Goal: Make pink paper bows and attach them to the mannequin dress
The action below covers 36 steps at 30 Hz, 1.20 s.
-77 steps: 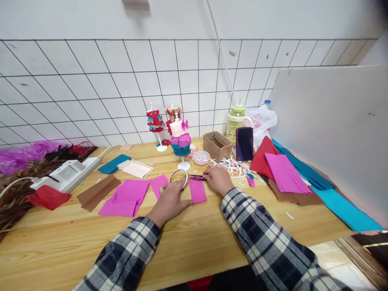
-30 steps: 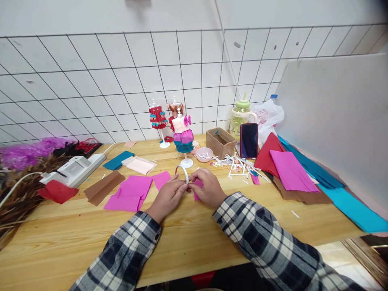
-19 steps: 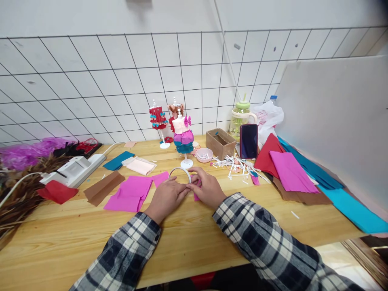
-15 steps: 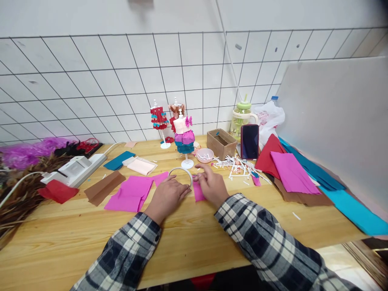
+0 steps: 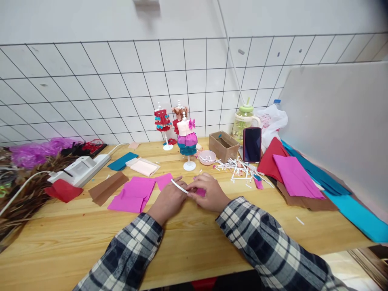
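Note:
My right hand (image 5: 210, 193) pinches the end of a thin white strip (image 5: 179, 186) between thumb and fingers. The strip slants up to the left, across the back of my left hand (image 5: 168, 201). That hand rests low on the table, fingers bent and close together at a small magenta crepe paper piece (image 5: 200, 192), mostly hidden under both hands; its fingertips are covered. Just left lies a larger magenta crepe sheet (image 5: 133, 195). Behind my hands stands a small dress form (image 5: 187, 139) in a pink, magenta and teal paper dress.
Two more dress forms stand behind, one in a red dress (image 5: 163, 120). At right are a pink bowl (image 5: 207, 158), cardboard box (image 5: 224, 147), white strip scraps (image 5: 239, 169), phone (image 5: 252, 144), bottle (image 5: 244, 121) and folded papers (image 5: 298, 178). A power strip (image 5: 81, 169) lies left.
The white strip was a wide arc over my left hand; now it is a short, nearly straight slant. My right hand has come in against the left, its fingers closing on the strip's end.

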Motion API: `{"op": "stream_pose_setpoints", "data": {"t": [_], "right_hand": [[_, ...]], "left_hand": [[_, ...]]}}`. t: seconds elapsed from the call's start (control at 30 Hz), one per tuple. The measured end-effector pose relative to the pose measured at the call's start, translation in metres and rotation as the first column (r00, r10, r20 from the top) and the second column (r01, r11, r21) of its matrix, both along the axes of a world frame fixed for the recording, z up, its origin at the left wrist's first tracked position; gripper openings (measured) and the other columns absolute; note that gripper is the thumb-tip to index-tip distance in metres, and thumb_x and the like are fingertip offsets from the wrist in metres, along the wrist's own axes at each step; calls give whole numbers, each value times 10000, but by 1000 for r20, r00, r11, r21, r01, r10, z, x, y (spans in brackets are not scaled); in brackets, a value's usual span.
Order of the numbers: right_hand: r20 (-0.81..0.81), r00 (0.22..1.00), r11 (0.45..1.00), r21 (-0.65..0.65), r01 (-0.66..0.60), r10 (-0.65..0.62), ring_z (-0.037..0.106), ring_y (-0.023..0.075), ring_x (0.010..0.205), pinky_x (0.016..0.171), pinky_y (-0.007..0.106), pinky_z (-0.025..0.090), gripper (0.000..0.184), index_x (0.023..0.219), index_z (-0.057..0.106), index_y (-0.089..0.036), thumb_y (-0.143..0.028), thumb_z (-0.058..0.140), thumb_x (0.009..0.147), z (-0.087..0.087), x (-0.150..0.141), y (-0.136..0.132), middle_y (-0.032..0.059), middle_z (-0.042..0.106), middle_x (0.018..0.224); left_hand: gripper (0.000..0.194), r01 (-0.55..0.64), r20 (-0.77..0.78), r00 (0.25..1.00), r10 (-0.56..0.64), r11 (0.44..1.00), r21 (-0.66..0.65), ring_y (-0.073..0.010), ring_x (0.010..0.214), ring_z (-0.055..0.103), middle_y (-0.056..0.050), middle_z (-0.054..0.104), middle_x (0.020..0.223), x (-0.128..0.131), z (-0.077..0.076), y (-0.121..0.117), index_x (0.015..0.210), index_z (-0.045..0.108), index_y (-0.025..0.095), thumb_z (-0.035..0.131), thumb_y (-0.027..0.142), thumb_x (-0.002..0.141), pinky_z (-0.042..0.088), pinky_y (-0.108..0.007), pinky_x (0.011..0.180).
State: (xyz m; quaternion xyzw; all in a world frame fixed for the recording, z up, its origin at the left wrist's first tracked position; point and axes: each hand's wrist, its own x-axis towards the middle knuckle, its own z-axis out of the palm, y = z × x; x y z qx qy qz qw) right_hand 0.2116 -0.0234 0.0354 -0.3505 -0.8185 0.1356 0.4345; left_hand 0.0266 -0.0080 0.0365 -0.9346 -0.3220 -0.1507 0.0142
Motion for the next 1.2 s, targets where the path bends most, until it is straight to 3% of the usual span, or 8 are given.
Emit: {"op": "stream_pose_setpoints", "data": {"t": [0.13,0.27,0.43,0.5,0.57,0.8,0.93,1.2], "right_hand": [[44,998,999,-12,-42,42,575,178,756,822,354,442,115,844,689,-224,-334,664,826,-3,0,3,20,660,738],[37,999,999,-18,-28,28,589,187,800,791,338,443,79,851,683,-220,-292,670,822,-4,2,5,28,677,790],[-10,999,997,-65,43,-44,592,190,847,778,327,446,50,861,687,-216,-239,646,843,-6,5,8,39,675,840],[-15,997,993,-95,76,-78,590,184,830,768,321,446,41,849,690,-215,-220,651,839,-7,7,10,33,672,830],[-15,996,990,-106,90,-92,589,181,820,758,316,445,43,850,692,-213,-200,658,828,-8,7,11,29,672,825],[-76,978,975,-127,185,-195,586,176,825,749,308,451,158,916,656,-203,-117,566,820,-9,8,9,29,647,851],[-95,980,980,-114,163,-174,586,187,858,776,317,457,211,974,636,-198,-103,542,811,-6,7,8,40,648,888],[-63,991,992,-57,116,-120,577,208,915,824,343,450,207,982,636,-200,-120,545,815,-2,7,5,54,658,945]], "left_hand": [[210,16,46,999,-14,999,-36,-208,887,638,-73,688,870,2,-1,0,967,655,196,487,119,869,397,-481,1032],[294,61,313,950,6,977,-203,-231,1142,579,-100,669,1153,2,-5,-2,1129,634,214,495,161,875,408,-450,1046],[419,143,663,682,309,832,-535,-267,1146,600,-144,645,1236,0,-9,-3,1256,577,161,556,325,871,478,-445,985],[390,166,707,587,394,796,-581,-261,1094,630,-143,672,1189,0,-7,-3,1204,614,145,549,353,880,493,-436,967],[323,133,703,563,434,793,-595,-250,1046,651,-120,710,1108,1,-5,-4,1086,672,145,556,364,879,500,-427,955],[229,-46,600,716,357,882,-469,-211,937,674,-61,741,970,4,0,-9,963,697,180,553,339,886,515,-350,889],[233,-31,524,820,230,932,-361,-202,955,663,-72,729,1012,3,-2,-8,989,692,194,505,312,915,506,-323,866],[248,15,507,847,159,947,-321,-194,982,639,-73,702,1072,2,0,-8,1075,661,208,469,290,940,481,-309,872]]}}
